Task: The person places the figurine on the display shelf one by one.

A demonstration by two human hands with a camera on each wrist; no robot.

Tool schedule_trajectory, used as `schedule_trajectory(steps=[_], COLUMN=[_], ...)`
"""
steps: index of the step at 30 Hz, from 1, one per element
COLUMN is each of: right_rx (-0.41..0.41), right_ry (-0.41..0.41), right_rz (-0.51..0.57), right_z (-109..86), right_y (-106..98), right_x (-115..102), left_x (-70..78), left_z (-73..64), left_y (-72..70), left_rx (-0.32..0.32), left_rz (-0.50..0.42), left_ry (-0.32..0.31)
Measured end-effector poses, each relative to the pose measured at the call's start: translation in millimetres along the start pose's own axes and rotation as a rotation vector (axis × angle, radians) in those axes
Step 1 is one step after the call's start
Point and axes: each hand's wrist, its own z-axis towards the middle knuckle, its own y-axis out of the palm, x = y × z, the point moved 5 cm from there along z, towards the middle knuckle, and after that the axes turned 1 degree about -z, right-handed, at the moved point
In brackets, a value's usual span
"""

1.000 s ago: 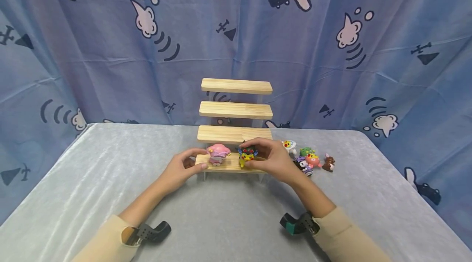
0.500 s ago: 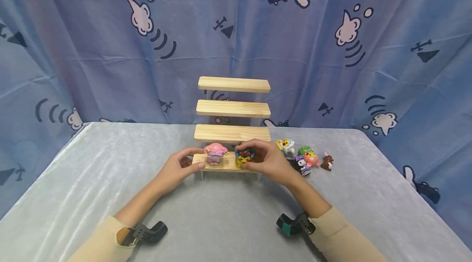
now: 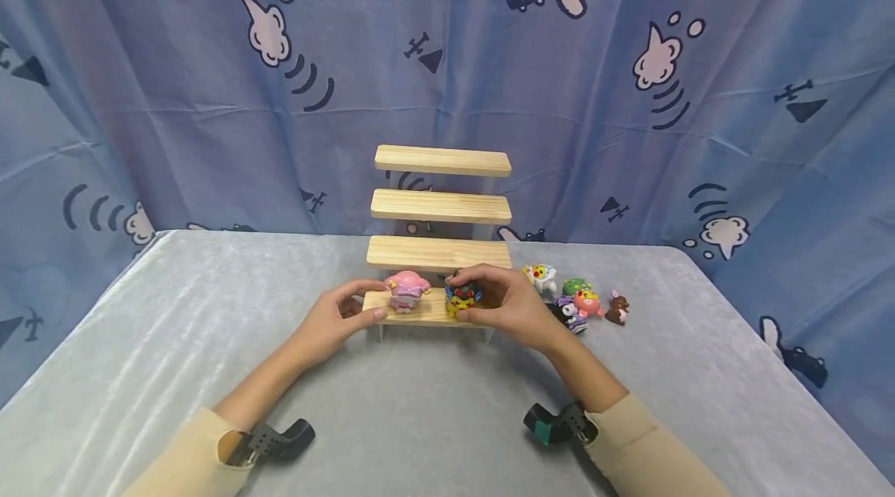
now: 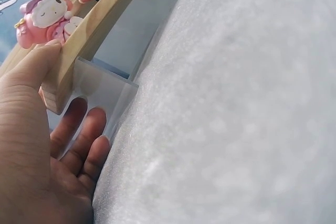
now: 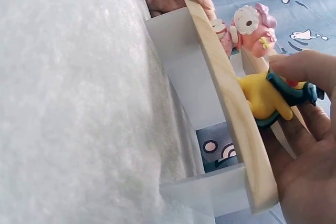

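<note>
A wooden tiered display stand (image 3: 432, 314) stands at mid-table. My left hand (image 3: 334, 324) holds the left end of its lowest shelf, and in the left wrist view the thumb (image 4: 32, 65) lies along the wood while other fingers hang beside the clear support (image 4: 107, 80). Close to that thumb, a pink hooded figurine (image 3: 407, 291) sits upright on the shelf. My right hand (image 3: 516, 309) pinches a yellow figurine (image 5: 260, 97) with a dark hood between thumb and fingers. Its base is against the same shelf, right of the pink one; the fingers hide part of it.
Three higher wooden shelves (image 3: 439, 252) rise in steps behind. Right of the stand, several small figurines (image 3: 586, 303) cluster on the grey cloth, with a brown one (image 3: 618, 308) at their right. A patterned blue curtain (image 3: 447, 54) hangs behind the table.
The view has shifted slightly, so the whole scene sits a little further left. Both hands keep their places at the lowest shelf, the right still holding the yellow figurine.
</note>
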Motion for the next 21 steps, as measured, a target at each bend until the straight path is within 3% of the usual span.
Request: schedule_trajectory(steps=[12, 21], right_rx=[-0.047, 0.002], right_ry=[0.063, 0.046], right_rz=[-0.126, -0.168], right_z=[-0.4, -4.0], right_y=[-9, -29], right_x=[-7, -19], left_x=[-1.2, -0.6], left_z=[-0.9, 0.1], left_y=[0.3, 0.9], left_rx=[-0.008, -0.003], left_rz=[-0.012, -0.013], left_ry=[-0.005, -0.003])
